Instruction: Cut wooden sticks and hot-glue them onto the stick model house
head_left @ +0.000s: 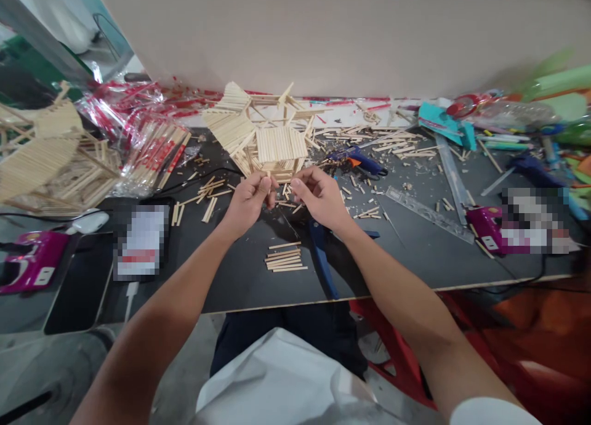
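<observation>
Hands sit just in front of the stick model (281, 145), one either side of its middle. Left hand (252, 197): thumb laid against curled fingers. Right hand (318, 197): much the same. Can't tell if either pinches a piece; too small to see. Model lies straight beyond the fingertips; its longer run looks to go back toward the person's left, so left hand is nearer, overlapping the front edge in view. Contact: can't tell. Counts, placed off the model: at least three roof panels on it. Person's side of it: one row of loose sticks (284, 262), six or so, long axes left-right, plus one blue-handled tool (323, 259). Right of it: one blue glue gun (367, 162) close by, then two clear rulers (429, 214). Left of it: wrapped sticks (157, 151), count unclear, then a second stick model (41, 166) well apart. Nearer the person on that side: two phones (80, 283). Purple boxes (484, 228): two, one far out each side of it. Offcuts (401, 145) right of it: too many to count.
</observation>
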`<state>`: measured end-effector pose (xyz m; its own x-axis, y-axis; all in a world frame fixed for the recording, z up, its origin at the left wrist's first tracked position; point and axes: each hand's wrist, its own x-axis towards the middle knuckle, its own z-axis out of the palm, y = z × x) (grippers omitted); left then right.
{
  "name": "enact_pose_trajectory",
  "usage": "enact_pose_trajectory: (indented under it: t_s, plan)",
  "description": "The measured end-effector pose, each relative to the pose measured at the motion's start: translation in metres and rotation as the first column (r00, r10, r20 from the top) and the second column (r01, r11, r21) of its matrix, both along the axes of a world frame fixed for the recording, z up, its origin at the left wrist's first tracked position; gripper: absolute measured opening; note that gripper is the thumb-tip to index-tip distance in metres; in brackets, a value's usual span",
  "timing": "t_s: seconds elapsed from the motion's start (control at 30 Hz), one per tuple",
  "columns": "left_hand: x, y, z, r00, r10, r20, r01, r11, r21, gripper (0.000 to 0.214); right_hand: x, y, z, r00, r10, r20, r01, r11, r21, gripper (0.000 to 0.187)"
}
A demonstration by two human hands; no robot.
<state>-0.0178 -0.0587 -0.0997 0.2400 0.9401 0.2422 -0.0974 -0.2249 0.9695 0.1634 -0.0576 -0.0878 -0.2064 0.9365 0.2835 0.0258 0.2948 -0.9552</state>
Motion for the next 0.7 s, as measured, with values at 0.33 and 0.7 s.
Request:
enact_pose_trajectory:
  t_s: [0.33,0.7]
  plan:
    - [-0.001,-0.01,0.013,0.784,0.198,-0.589,0.098,0.897,0.431,0.045,0.007,0.0,0.001,0.992,0.111,0.052,-0.114,0.991,0.068,0.034]
    - [-0.007,-0.012,0.012,0.62,0.417,-0.665,0.097,0.8,0.592,0.037,0.013,0.004,0.007,0.994,0.07,-0.079,-0.064,0.995,0.077,0.033]
